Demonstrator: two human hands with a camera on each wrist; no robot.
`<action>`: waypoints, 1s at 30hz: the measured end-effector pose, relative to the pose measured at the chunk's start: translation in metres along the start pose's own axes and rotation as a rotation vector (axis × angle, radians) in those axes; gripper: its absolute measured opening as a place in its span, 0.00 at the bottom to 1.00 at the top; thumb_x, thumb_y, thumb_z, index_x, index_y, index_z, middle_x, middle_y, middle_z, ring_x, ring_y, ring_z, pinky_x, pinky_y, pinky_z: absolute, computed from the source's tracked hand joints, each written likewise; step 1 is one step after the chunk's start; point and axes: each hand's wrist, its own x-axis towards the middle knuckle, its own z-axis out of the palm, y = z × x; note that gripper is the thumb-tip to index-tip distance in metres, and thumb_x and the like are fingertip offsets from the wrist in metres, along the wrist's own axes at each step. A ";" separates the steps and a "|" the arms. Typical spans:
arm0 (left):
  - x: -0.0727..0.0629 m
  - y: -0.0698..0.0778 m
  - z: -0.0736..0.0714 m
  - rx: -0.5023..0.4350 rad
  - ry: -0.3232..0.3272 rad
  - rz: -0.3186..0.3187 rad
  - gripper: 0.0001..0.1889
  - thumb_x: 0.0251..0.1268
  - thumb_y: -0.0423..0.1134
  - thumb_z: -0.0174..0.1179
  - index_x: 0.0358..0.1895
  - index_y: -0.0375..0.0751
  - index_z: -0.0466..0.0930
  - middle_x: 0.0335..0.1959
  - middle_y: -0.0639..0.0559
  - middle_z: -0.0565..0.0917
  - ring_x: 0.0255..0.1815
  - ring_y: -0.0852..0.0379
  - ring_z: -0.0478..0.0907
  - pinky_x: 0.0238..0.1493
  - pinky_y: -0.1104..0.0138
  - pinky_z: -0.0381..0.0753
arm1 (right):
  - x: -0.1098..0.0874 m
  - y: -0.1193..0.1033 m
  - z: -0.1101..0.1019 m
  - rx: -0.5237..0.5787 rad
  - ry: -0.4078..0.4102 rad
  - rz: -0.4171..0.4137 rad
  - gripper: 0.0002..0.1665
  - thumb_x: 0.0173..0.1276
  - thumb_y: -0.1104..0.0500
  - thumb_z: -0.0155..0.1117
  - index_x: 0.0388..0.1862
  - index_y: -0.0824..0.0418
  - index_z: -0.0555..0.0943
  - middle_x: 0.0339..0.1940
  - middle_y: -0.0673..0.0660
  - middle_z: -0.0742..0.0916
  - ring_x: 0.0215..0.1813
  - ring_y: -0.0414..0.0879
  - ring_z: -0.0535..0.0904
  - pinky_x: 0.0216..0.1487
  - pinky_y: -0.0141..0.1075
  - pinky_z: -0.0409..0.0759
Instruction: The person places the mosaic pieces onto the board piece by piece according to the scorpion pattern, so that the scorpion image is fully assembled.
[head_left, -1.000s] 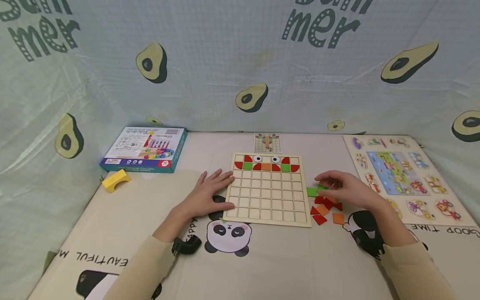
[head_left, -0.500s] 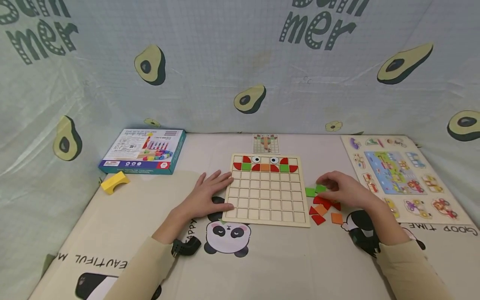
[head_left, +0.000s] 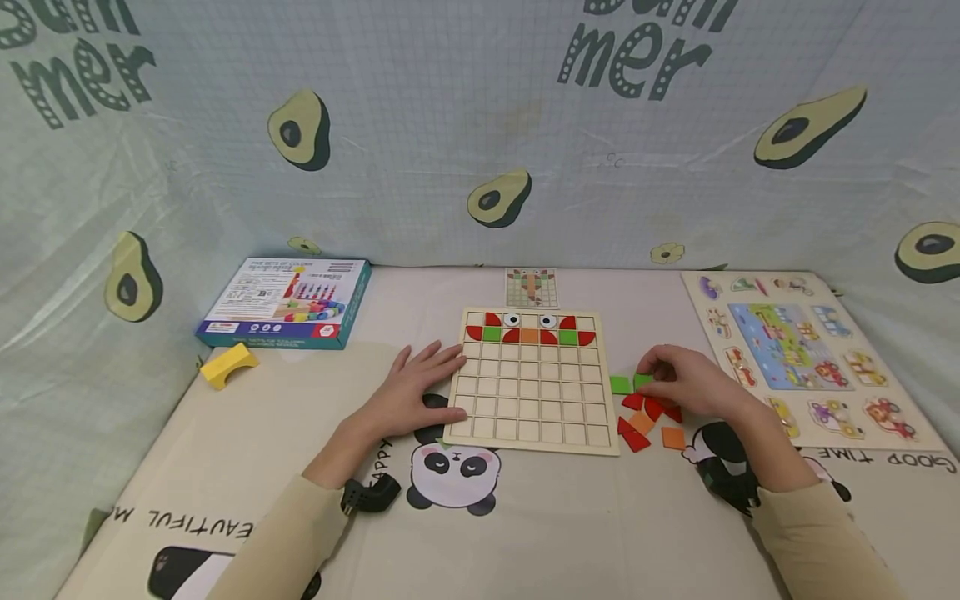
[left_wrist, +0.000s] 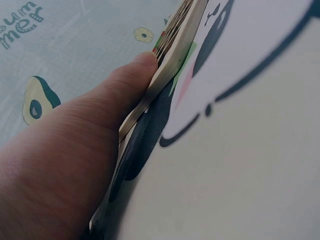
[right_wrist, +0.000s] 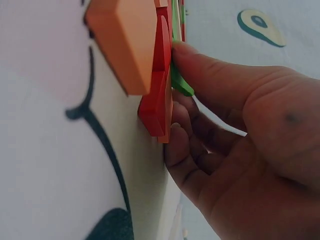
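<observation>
A square wooden grid board [head_left: 531, 383] lies flat in the middle, its top rows filled with red, green, orange and eye-marked tiles. My left hand [head_left: 415, 389] is spread at the board's left edge; the left wrist view shows the thumb [left_wrist: 120, 85] resting on that edge. To the board's right, my right hand [head_left: 693, 383] pinches a green tile [head_left: 642, 380] between thumb and fingers; in the right wrist view part of this green tile [right_wrist: 181, 82] shows beside the thumb. Another green tile [head_left: 620, 385] lies against the board. Below are loose red tiles [head_left: 635, 440] and orange tiles [head_left: 672, 437].
A small pattern card [head_left: 532, 288] lies behind the board. At the back left is a flat printed box [head_left: 288, 300], with a yellow arch block [head_left: 229, 364] before it. On the right lies a picture puzzle board [head_left: 813, 358]. A printed cloth wall [head_left: 405, 125] rises behind.
My right hand has come down to the green tile and closed thumb and fingers on it, and some loose tiles have shifted slightly. My left hand stays at the board's edge.
</observation>
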 end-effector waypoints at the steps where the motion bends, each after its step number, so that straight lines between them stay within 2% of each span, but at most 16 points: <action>1: 0.000 0.000 0.000 0.000 0.000 0.001 0.46 0.59 0.62 0.68 0.78 0.46 0.64 0.79 0.52 0.60 0.82 0.46 0.45 0.76 0.43 0.31 | 0.000 0.000 0.000 0.002 0.002 0.004 0.11 0.67 0.61 0.72 0.43 0.62 0.80 0.33 0.51 0.79 0.37 0.48 0.74 0.36 0.35 0.77; 9: 0.002 0.003 -0.001 -0.010 0.005 0.004 0.45 0.59 0.62 0.68 0.78 0.46 0.64 0.79 0.52 0.61 0.82 0.45 0.45 0.76 0.43 0.31 | -0.001 0.002 -0.004 0.036 0.047 -0.009 0.06 0.70 0.61 0.69 0.42 0.60 0.81 0.34 0.51 0.81 0.39 0.49 0.75 0.38 0.34 0.76; 16: 0.001 0.001 0.001 -0.001 -0.001 0.007 0.46 0.60 0.62 0.68 0.78 0.46 0.64 0.79 0.52 0.60 0.82 0.46 0.45 0.76 0.43 0.31 | 0.001 -0.003 -0.010 0.086 0.056 -0.022 0.07 0.71 0.60 0.69 0.44 0.61 0.81 0.39 0.53 0.84 0.41 0.50 0.79 0.40 0.34 0.80; 25: 0.000 -0.001 0.001 -0.006 0.004 0.012 0.46 0.60 0.63 0.68 0.78 0.47 0.64 0.79 0.53 0.60 0.82 0.46 0.44 0.76 0.43 0.31 | 0.028 -0.030 -0.008 0.119 0.040 -0.070 0.07 0.71 0.61 0.69 0.44 0.62 0.81 0.40 0.54 0.84 0.41 0.50 0.79 0.42 0.34 0.78; 30: 0.000 -0.001 0.002 0.000 0.006 0.015 0.45 0.60 0.62 0.68 0.78 0.46 0.64 0.79 0.52 0.60 0.82 0.46 0.45 0.76 0.43 0.31 | 0.050 -0.047 0.000 0.144 0.007 -0.092 0.07 0.71 0.61 0.68 0.44 0.62 0.81 0.42 0.55 0.84 0.43 0.50 0.80 0.47 0.38 0.79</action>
